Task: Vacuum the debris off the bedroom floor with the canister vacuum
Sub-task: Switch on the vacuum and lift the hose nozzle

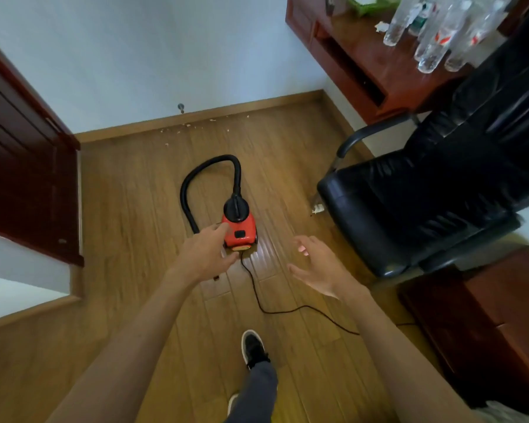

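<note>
A small red canister vacuum stands on the wooden floor in the middle of the view. Its black hose loops up and to the left, and its black power cord trails back to the right. My left hand reaches over the vacuum's left side with fingers spread, holding nothing. My right hand hovers open to the right of the vacuum, apart from it. Pale debris lies scattered along the far baseboard, and a larger scrap rests by the chair.
A black office chair stands at the right, in front of a reddish wooden desk carrying several clear bottles. A dark red door is at the left. A low wooden cabinet sits near right. My shoe steps on the floor.
</note>
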